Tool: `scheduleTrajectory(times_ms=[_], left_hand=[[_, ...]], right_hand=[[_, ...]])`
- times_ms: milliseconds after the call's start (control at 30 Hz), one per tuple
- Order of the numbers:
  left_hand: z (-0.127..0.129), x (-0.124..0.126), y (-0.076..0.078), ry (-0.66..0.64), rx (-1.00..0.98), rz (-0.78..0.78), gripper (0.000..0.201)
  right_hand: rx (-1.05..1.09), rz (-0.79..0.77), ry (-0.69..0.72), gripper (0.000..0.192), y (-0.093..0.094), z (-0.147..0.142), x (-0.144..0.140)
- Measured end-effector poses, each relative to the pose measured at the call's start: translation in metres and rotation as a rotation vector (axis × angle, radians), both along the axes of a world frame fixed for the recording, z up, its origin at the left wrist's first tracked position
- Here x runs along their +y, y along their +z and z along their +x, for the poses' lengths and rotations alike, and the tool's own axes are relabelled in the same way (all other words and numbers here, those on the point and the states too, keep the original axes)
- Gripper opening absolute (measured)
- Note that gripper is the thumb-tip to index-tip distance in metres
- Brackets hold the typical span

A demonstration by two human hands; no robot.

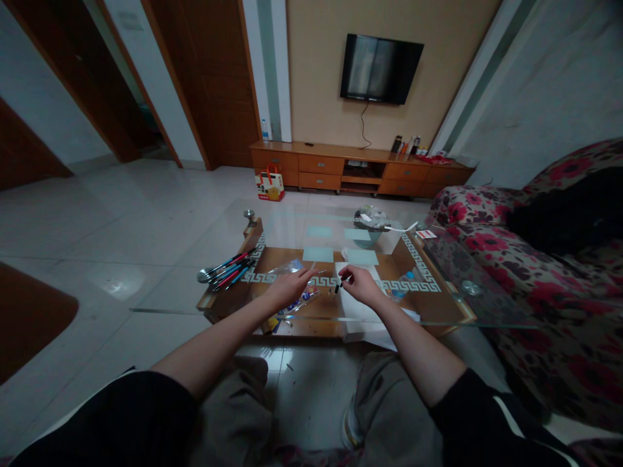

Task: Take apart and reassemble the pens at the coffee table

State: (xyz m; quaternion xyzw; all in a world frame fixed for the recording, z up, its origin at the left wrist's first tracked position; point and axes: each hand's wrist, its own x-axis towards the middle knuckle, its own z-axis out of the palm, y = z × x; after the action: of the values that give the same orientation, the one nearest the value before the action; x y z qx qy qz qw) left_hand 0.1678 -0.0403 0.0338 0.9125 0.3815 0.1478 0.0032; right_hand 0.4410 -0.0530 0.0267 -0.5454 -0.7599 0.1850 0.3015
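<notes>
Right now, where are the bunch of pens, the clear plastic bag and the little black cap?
bunch of red and blue pens (pixel 226 269), head view, middle of bundle
clear plastic bag (pixel 287 267), head view, upper part
small black cap (pixel 337 287), head view, its body

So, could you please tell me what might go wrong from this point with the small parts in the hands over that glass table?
1. The right hand pinches a small dark piece above the glass table; if dropped, it may be hard to spot on the dim, reflective top.
2. The pen bundle lies at the table's left edge and might roll off if nudged.
3. The left hand rests on a clear plastic bag, which may slide.
</notes>
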Motion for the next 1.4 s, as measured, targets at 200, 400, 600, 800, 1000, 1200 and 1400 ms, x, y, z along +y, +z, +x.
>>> scheduleTrajectory(times_ms=[200, 400, 600, 800, 1000, 1200, 1400], left_hand=[[0.001, 0.001, -0.003, 0.020, 0.008, 0.015, 0.045], [0.001, 0.001, -0.003, 0.025, 0.024, 0.007, 0.046], [0.000, 0.002, -0.004, 0.004, 0.003, 0.027, 0.045], [0.004, 0.003, -0.005, -0.032, 0.040, 0.102, 0.037], [0.006, 0.000, -0.001, -0.083, 0.078, 0.154, 0.034], [0.007, 0.000, -0.002, -0.088, 0.069, 0.156, 0.032], [0.008, 0.001, -0.005, -0.087, 0.058, 0.149, 0.033]], right_hand=[[-0.010, -0.033, 0.018, 0.025, -0.004, -0.001, 0.000], [-0.081, -0.098, 0.001, 0.030, -0.008, -0.001, 0.001], [-0.080, -0.065, -0.010, 0.055, 0.007, 0.000, -0.005], [0.023, 0.134, 0.036, 0.023, 0.032, -0.015, -0.014], [0.052, 0.172, 0.150, 0.012, 0.034, -0.029, -0.017], [0.074, 0.171, 0.173, 0.007, 0.031, -0.030, -0.016], [0.096, 0.166, 0.150, 0.003, 0.032, -0.032, -0.017]])
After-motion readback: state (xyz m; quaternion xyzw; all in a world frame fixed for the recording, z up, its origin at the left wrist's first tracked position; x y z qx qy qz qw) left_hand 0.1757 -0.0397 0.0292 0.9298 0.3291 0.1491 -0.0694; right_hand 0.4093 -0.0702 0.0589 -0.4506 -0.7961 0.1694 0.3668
